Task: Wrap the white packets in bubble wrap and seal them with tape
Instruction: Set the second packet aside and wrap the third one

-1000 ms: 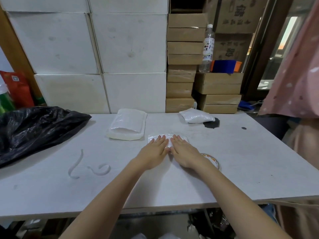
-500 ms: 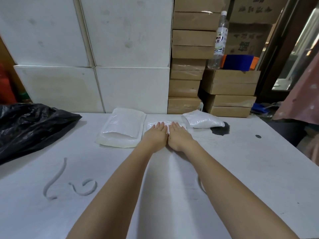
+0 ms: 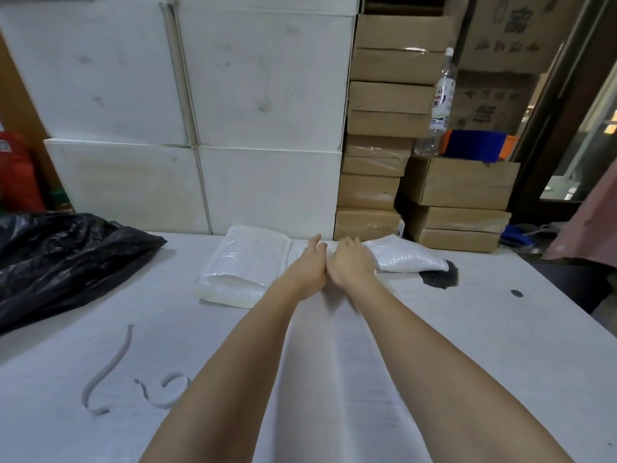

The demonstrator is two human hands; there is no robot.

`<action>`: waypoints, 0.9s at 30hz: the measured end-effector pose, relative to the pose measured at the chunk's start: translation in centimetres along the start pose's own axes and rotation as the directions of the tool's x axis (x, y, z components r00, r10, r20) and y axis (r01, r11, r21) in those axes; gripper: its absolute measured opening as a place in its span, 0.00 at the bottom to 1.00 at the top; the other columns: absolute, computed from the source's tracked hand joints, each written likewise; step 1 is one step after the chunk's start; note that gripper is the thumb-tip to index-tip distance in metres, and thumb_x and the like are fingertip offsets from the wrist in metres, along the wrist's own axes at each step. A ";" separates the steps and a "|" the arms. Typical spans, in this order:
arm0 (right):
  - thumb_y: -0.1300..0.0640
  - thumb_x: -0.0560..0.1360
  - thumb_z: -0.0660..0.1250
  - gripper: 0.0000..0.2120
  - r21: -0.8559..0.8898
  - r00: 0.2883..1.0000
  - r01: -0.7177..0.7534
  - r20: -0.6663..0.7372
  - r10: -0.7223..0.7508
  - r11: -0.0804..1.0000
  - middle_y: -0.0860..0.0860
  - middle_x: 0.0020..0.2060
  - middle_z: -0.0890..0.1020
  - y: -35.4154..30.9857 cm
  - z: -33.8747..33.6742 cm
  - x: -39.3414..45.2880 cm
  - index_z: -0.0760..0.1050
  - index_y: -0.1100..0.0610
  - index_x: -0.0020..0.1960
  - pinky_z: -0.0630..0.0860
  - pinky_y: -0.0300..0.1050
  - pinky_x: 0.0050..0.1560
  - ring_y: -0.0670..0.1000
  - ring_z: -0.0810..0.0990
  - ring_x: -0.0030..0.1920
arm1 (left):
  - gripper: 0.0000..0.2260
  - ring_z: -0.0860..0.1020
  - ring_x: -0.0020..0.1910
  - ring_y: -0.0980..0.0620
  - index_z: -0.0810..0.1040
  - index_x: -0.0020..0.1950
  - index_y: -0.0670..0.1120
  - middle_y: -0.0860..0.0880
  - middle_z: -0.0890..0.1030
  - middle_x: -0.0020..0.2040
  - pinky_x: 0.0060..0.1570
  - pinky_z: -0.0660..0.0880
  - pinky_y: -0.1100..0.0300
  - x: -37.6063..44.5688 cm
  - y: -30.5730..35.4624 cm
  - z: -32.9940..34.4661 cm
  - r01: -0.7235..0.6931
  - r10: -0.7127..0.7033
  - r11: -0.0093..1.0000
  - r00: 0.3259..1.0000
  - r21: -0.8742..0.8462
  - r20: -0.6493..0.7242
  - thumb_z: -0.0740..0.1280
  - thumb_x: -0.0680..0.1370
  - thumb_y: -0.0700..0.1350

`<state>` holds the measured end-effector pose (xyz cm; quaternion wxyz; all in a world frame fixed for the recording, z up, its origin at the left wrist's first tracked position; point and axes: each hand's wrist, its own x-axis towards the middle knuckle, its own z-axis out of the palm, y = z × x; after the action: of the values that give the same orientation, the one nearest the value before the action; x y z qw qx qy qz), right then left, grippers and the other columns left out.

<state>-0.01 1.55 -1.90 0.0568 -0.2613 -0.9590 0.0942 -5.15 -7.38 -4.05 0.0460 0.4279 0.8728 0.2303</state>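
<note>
A small white packet (image 3: 302, 252) lies near the table's far edge, mostly hidden under my hands. My left hand (image 3: 309, 264) presses on it with fingers stretched forward. My right hand (image 3: 350, 262) rests beside it on the same packet, fingers loosely bent, the two hands touching. A pale creased sheet of wrap (image 3: 334, 362) runs from the packet back toward me between my forearms. A stack of clear bubble wrap (image 3: 240, 265) sits just left of my hands. Another white packet (image 3: 405, 257) lies just right of them. No tape roll shows.
A black plastic bag (image 3: 66, 259) covers the table's left side. Two curled white strips (image 3: 107, 369) lie at the near left. A dark stain (image 3: 438, 278) marks the table by the right packet. White cartons (image 3: 267, 182) and brown boxes (image 3: 370, 192) stand behind the table.
Both hands slid the small packet away from me to the table's far edge, between the bubble wrap stack and the other packet. The view moved forward, and the tape roll went out of sight.
</note>
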 end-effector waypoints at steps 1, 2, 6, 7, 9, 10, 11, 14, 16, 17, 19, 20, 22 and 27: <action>0.57 0.79 0.51 0.23 0.021 0.997 0.007 -0.071 -0.005 1.000 0.55 0.75 0.59 -0.5 -0.2 -0.1 0.58 0.62 0.73 0.52 0.48 0.75 0.53 0.52 0.76 | 0.22 0.55 0.75 0.44 0.57 0.73 0.36 0.41 0.48 0.77 0.72 0.56 0.54 -0.2 -0.1 -0.5 -0.037 0.037 0.999 0.999 0.008 -0.038 0.55 0.79 0.37; 0.58 0.79 0.52 0.24 0.028 0.993 0.042 -0.107 -0.039 0.999 0.54 0.76 0.56 -1.1 -0.4 -0.3 0.56 0.61 0.74 0.50 0.48 0.76 0.52 0.50 0.77 | 0.24 0.52 0.76 0.45 0.54 0.75 0.37 0.41 0.49 0.78 0.73 0.51 0.56 -0.4 -0.4 -1.1 -0.066 0.071 0.995 0.995 0.075 -0.074 0.55 0.80 0.38; 0.59 0.81 0.49 0.25 0.066 0.978 0.205 -0.042 -0.203 0.976 0.52 0.77 0.51 -4.8 -0.2 -1.1 0.51 0.60 0.77 0.48 0.47 0.76 0.50 0.46 0.77 | 0.23 0.47 0.77 0.48 0.50 0.77 0.41 0.44 0.49 0.78 0.75 0.44 0.53 -1.1 -3.5 -4.0 0.118 -0.024 0.896 0.976 0.427 -0.218 0.50 0.82 0.42; 0.58 0.81 0.48 0.24 0.076 0.972 0.233 0.000 -0.234 0.969 0.52 0.77 0.50 -5.8 0.1 -1.2 0.50 0.60 0.77 0.48 0.47 0.76 0.50 0.46 0.77 | 0.23 0.46 0.77 0.48 0.50 0.77 0.41 0.45 0.49 0.78 0.75 0.44 0.52 -1.5 -4.5 -4.6 0.175 -0.078 0.859 0.974 0.482 -0.215 0.48 0.82 0.43; 0.57 0.82 0.46 0.24 0.063 0.956 0.276 0.086 -0.281 0.959 0.53 0.77 0.50 -8.1 1.2 -1.3 0.49 0.60 0.77 0.49 0.47 0.75 0.51 0.47 0.77 | 0.22 0.46 0.77 0.47 0.51 0.77 0.41 0.45 0.49 0.78 0.75 0.45 0.51 -2.5 -6.4 -5.6 0.211 -0.156 0.797 0.977 0.566 -0.144 0.47 0.83 0.44; 0.56 0.82 0.46 0.24 0.062 0.950 0.284 0.119 -0.289 0.957 0.53 0.77 0.50 -9.1 1.8 -1.2 0.50 0.60 0.77 0.49 0.48 0.75 0.51 0.47 0.77 | 0.22 0.46 0.77 0.47 0.51 0.77 0.42 0.46 0.49 0.78 0.75 0.46 0.51 -3.0 -7.4 -5.8 0.212 -0.192 0.780 0.977 0.588 -0.099 0.46 0.83 0.45; 0.56 0.82 0.46 0.24 0.070 0.945 0.284 0.147 -0.291 0.956 0.54 0.77 0.50 -10.0 2.4 -1.1 0.50 0.60 0.76 0.49 0.49 0.75 0.52 0.48 0.77 | 0.22 0.46 0.77 0.48 0.50 0.77 0.42 0.46 0.49 0.78 0.75 0.46 0.51 -3.4 -8.3 -6.1 0.218 -0.229 0.780 0.972 0.587 -0.056 0.45 0.83 0.46; 0.56 0.81 0.46 0.23 0.080 0.926 0.294 0.221 -0.305 0.952 0.54 0.76 0.55 -12.0 3.7 -1.1 0.54 0.60 0.76 0.53 0.50 0.74 0.53 0.52 0.76 | 0.22 0.46 0.77 0.49 0.48 0.77 0.44 0.48 0.47 0.78 0.75 0.47 0.52 -4.6 -10.6 -6.3 0.231 -0.286 0.817 0.958 0.528 0.024 0.45 0.83 0.46; 0.55 0.81 0.46 0.23 0.086 0.921 0.282 0.257 -0.294 0.956 0.54 0.76 0.57 -12.4 4.4 -1.1 0.57 0.58 0.75 0.57 0.51 0.72 0.53 0.55 0.75 | 0.22 0.48 0.77 0.49 0.48 0.77 0.43 0.47 0.47 0.78 0.75 0.50 0.53 -5.2 -11.2 -6.1 0.215 -0.270 0.855 0.961 0.473 0.051 0.45 0.83 0.46; 0.55 0.81 0.46 0.23 0.087 0.919 0.276 0.266 -0.290 0.957 0.53 0.76 0.56 -12.5 4.6 -1.2 0.57 0.58 0.75 0.57 0.51 0.72 0.52 0.54 0.76 | 0.22 0.48 0.77 0.49 0.48 0.77 0.43 0.47 0.47 0.78 0.75 0.51 0.54 -5.5 -11.3 -6.1 0.212 -0.265 0.874 0.962 0.437 0.063 0.45 0.83 0.46; 0.55 0.81 0.46 0.23 0.081 0.917 0.279 0.275 -0.291 0.957 0.53 0.77 0.53 -12.4 4.8 -1.4 0.55 0.59 0.76 0.56 0.50 0.72 0.52 0.52 0.76 | 0.22 0.47 0.77 0.49 0.48 0.77 0.43 0.48 0.46 0.78 0.75 0.50 0.54 -5.7 -11.2 -5.9 0.225 -0.271 0.904 0.959 0.363 0.080 0.46 0.83 0.46; 0.55 0.82 0.45 0.23 0.075 0.915 0.281 0.278 -0.291 0.957 0.53 0.77 0.52 -12.4 4.8 -1.5 0.55 0.60 0.76 0.56 0.50 0.72 0.52 0.52 0.76 | 0.22 0.46 0.77 0.50 0.48 0.77 0.43 0.48 0.45 0.78 0.75 0.50 0.54 -5.8 -11.1 -5.8 0.233 -0.276 0.912 0.957 0.336 0.085 0.46 0.83 0.47; 0.55 0.82 0.45 0.23 0.076 0.914 0.280 0.283 -0.290 0.957 0.53 0.77 0.52 -12.2 4.7 -1.7 0.55 0.60 0.75 0.57 0.50 0.72 0.52 0.52 0.76 | 0.23 0.45 0.77 0.50 0.47 0.77 0.43 0.49 0.45 0.78 0.75 0.51 0.53 -5.9 -11.1 -5.5 0.244 -0.281 0.921 0.956 0.304 0.083 0.45 0.83 0.47; 0.54 0.82 0.45 0.23 0.084 0.905 0.290 0.300 -0.302 0.953 0.53 0.77 0.54 -11.7 4.2 -2.7 0.57 0.60 0.75 0.57 0.52 0.71 0.51 0.53 0.76 | 0.22 0.46 0.77 0.50 0.48 0.77 0.44 0.49 0.45 0.78 0.74 0.53 0.51 -7.0 -10.7 -5.1 0.237 -0.273 0.921 0.959 0.308 0.079 0.46 0.83 0.46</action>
<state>-4.10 -10.36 -3.65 -0.0755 -0.0938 -0.9825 0.1424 -9.95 -20.30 -5.02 0.0638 0.3255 0.9413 0.0632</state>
